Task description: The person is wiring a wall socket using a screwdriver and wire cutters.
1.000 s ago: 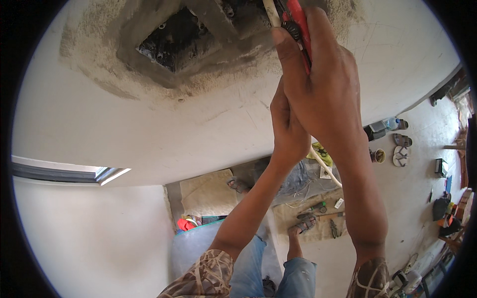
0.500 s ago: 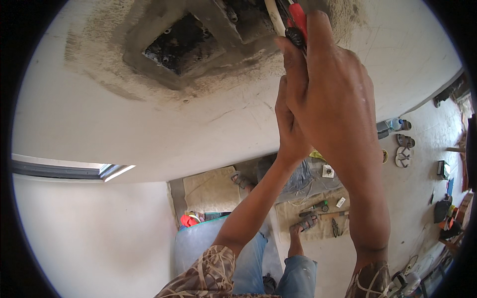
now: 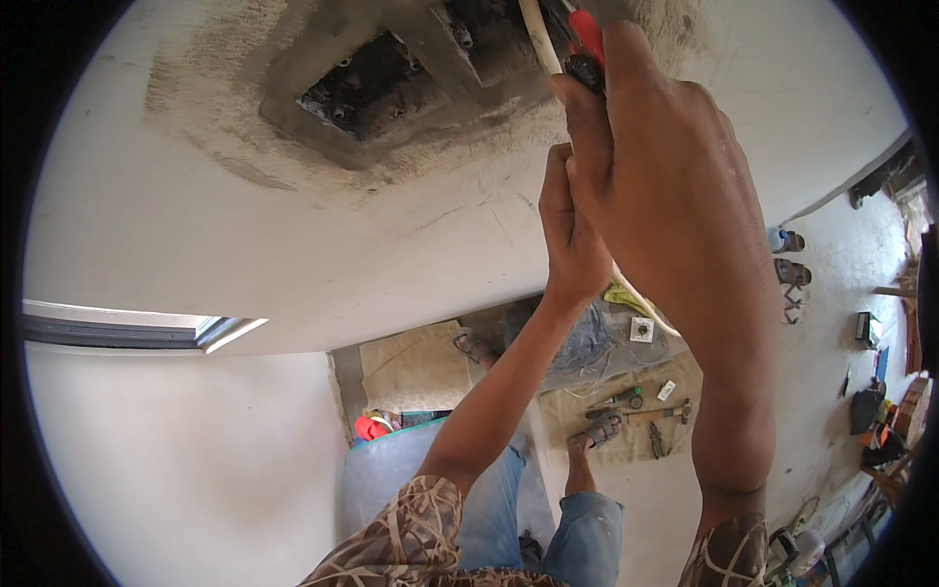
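Note:
Raised near the wall, my right hand is closed around a red-and-black-handled tool; its working end is out of sight at the top edge. A white cable runs down beside the tool into my hands, and a length of it comes out below, by my right wrist. Just under the right hand, my left hand is closed with the fingers curled, apparently around the cable, though the grip is partly covered. To the left, a dark recessed wall box sits in rough, patched plaster, with a second opening beside it.
On a beige cloth below lie a hammer, pliers and a green-ended tool. A white square socket plate rests on a grey surface. A window frame is at left; sandals stand at right.
The view has shifted slightly, so the wall box sits farther right. My right wrist has swung a little right, and the cable's lower length now shows beside it. Both hands keep their closed hold.

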Action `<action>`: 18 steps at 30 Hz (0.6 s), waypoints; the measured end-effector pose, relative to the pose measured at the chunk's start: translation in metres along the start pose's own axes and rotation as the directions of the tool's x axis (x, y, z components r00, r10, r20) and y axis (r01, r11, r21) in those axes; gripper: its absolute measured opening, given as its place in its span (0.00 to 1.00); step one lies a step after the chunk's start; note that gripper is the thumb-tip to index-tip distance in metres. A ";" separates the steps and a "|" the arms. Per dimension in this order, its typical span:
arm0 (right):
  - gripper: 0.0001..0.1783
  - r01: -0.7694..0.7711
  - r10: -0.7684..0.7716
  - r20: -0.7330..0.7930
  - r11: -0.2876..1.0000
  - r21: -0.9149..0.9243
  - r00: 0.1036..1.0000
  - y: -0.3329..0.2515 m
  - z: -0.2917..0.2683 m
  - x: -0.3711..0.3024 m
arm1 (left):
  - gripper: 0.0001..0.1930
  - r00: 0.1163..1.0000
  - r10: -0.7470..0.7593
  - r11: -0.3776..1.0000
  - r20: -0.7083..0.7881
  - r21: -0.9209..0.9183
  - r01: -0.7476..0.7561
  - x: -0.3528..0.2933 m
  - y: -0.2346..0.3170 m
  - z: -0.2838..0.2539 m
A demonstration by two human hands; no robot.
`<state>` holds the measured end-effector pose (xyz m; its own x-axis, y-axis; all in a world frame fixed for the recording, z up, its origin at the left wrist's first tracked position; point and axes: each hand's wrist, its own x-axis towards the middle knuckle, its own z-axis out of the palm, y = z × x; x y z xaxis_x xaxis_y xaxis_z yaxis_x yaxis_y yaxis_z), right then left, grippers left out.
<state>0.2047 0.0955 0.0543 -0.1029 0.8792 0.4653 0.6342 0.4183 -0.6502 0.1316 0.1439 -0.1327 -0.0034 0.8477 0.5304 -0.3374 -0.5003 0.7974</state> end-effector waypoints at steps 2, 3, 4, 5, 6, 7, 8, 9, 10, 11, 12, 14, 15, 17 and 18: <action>0.14 -0.017 0.017 -0.010 0.998 -0.055 1.000 -0.002 -0.002 -0.001 | 0.14 0.999 -0.030 0.999 -0.015 0.030 0.030 -0.001 0.001 0.000; 0.14 -0.032 0.029 -0.027 0.994 -0.104 0.999 0.003 -0.001 -0.001 | 0.15 0.999 -0.048 0.998 -0.022 0.031 0.049 -0.002 -0.001 0.003; 0.15 -0.042 0.032 -0.052 0.981 -0.191 0.998 0.019 0.010 -0.001 | 0.16 0.998 -0.060 0.997 -0.033 0.045 0.061 -0.002 0.001 0.002; 0.16 -0.053 0.033 -0.077 0.960 -0.276 0.997 0.030 0.018 -0.002 | 0.16 0.996 -0.071 0.996 -0.044 0.050 0.074 -0.002 0.003 0.001; 0.17 -0.019 -0.008 -0.091 0.955 -0.296 0.996 0.032 0.021 -0.002 | 0.17 0.992 -0.110 0.992 -0.058 0.056 0.114 -0.004 -0.002 -0.003; 0.18 0.012 -0.050 -0.109 0.947 -0.321 0.993 0.030 0.020 -0.002 | 0.17 0.987 -0.145 0.987 -0.065 0.056 0.149 -0.005 -0.003 -0.004; 0.19 0.018 -0.053 -0.101 0.947 -0.322 0.993 0.027 0.016 -0.001 | 0.18 0.976 -0.205 0.976 -0.072 0.059 0.209 -0.010 -0.017 -0.011; 0.20 0.018 -0.050 -0.090 0.947 -0.322 0.995 0.028 0.016 -0.001 | 0.18 0.971 -0.226 0.971 -0.083 0.060 0.231 -0.010 -0.016 -0.010; 0.20 -0.014 -0.004 -0.057 0.953 -0.304 0.998 0.028 0.011 0.000 | 0.19 0.965 -0.248 0.966 -0.088 0.056 0.254 -0.005 -0.005 -0.002; 0.21 -0.032 0.022 -0.036 0.952 -0.304 0.999 0.029 0.008 0.000 | 0.19 0.969 -0.225 0.972 -0.099 0.052 0.231 -0.002 0.008 0.006; 0.21 -0.043 0.040 -0.015 0.954 -0.297 0.999 0.027 0.006 0.001 | 0.19 0.971 -0.206 0.976 -0.119 0.050 0.213 0.000 0.015 0.010; 0.20 -0.037 0.038 -0.003 0.949 -0.314 0.999 0.026 0.003 0.002 | 0.19 0.970 -0.181 0.981 -0.160 0.043 0.191 -0.002 0.013 0.015; 0.20 -0.032 0.034 0.002 0.948 -0.316 0.999 0.025 0.004 0.002 | 0.20 0.971 -0.177 0.981 -0.163 0.047 0.187 -0.003 0.010 0.013; 0.18 -0.026 0.028 0.002 0.951 -0.310 1.000 0.025 0.007 0.000 | 0.20 0.974 -0.172 0.981 -0.147 0.060 0.183 -0.008 0.006 0.005; 0.17 -0.050 0.056 0.013 0.950 -0.307 0.998 0.023 0.008 -0.001 | 0.21 0.977 -0.174 0.981 -0.126 0.065 0.183 -0.010 0.004 0.003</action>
<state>0.2133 0.1061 0.0334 -0.0771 0.9043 0.4198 0.8433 0.2838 -0.4565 0.1330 0.1324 -0.1338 -0.0629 0.9372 0.3431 -0.2701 -0.3469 0.8982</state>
